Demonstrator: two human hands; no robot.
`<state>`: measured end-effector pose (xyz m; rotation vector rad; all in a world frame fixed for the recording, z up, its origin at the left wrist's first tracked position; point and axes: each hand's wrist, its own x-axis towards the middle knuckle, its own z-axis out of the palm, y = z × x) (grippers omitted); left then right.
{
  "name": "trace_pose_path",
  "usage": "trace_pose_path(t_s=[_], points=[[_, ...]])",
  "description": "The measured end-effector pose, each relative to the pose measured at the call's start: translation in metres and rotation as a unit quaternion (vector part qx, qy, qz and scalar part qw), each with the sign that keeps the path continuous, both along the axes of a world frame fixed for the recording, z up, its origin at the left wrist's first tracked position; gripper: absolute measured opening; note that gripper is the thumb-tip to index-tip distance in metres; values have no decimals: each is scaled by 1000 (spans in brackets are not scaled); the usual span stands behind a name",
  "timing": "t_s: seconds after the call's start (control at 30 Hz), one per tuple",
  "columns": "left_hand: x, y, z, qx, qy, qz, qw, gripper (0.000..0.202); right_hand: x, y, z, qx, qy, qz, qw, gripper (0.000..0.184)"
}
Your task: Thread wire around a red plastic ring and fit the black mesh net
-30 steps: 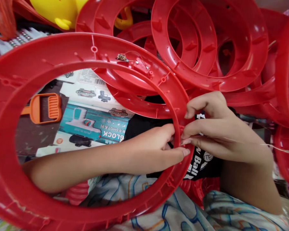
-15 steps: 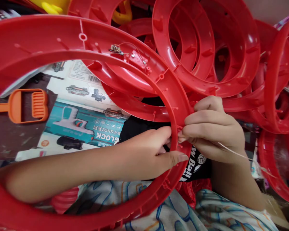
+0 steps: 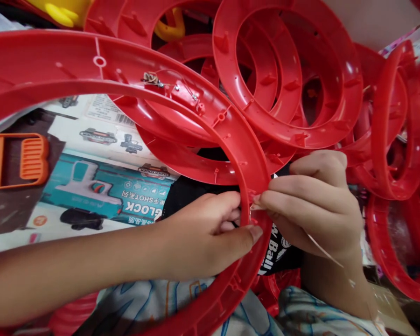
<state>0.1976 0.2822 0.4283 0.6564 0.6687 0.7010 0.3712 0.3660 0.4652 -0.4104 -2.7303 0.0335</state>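
Note:
A large red plastic ring (image 3: 133, 60), hollow side up, leans across my view. My left hand (image 3: 210, 233) reaches through its opening and grips the near right part of the rim, thumb on the inner face and fingers curled underneath. At the same spot my right hand (image 3: 315, 205) pinches a thin pale wire (image 3: 324, 247) against small posts on the ring. The wire's tail trails out below that hand toward the lower right. Farther along the ring's channel sits a small electronic part with wires (image 3: 152, 79), beside a red block with screws (image 3: 185, 93).
Several more red rings (image 3: 290, 126) are heaped at the back and right. Printed cardboard (image 3: 101, 186) and an orange plastic piece (image 3: 33, 161) lie at left. A black printed cloth (image 3: 182, 196) is under the hands. Something yellow (image 3: 65, 11) shows at top left.
The view has shifted, so most things appear farther left and slightly lower. My right fingers have drawn slightly back from the rim, still pinching the wire. The left hand keeps its hold.

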Motion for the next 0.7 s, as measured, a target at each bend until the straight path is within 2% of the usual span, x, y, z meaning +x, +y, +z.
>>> trace_pose_path(t_s=[0.23, 0.37, 0.43, 0.57, 0.7], points=[[1, 3, 2, -10, -16, -7, 1000, 19, -1, -5, 2, -2, 0, -16, 1000, 8], [3, 3, 1, 6, -19, 14, 1000, 11, -2, -5, 2, 13, -2, -24, 1000, 10], [3, 2, 0, 21, 8, 14, 1000, 4, -1, -3, 2, 11, 1, -6, 1000, 9], [1, 0, 0, 48, 74, -19, 996, 5, 2, 6, 3, -74, -27, 55, 995, 8], [-3, 2, 0, 53, 81, -52, 994, 8, 4, 12, 4, -135, -10, 100, 986, 13]])
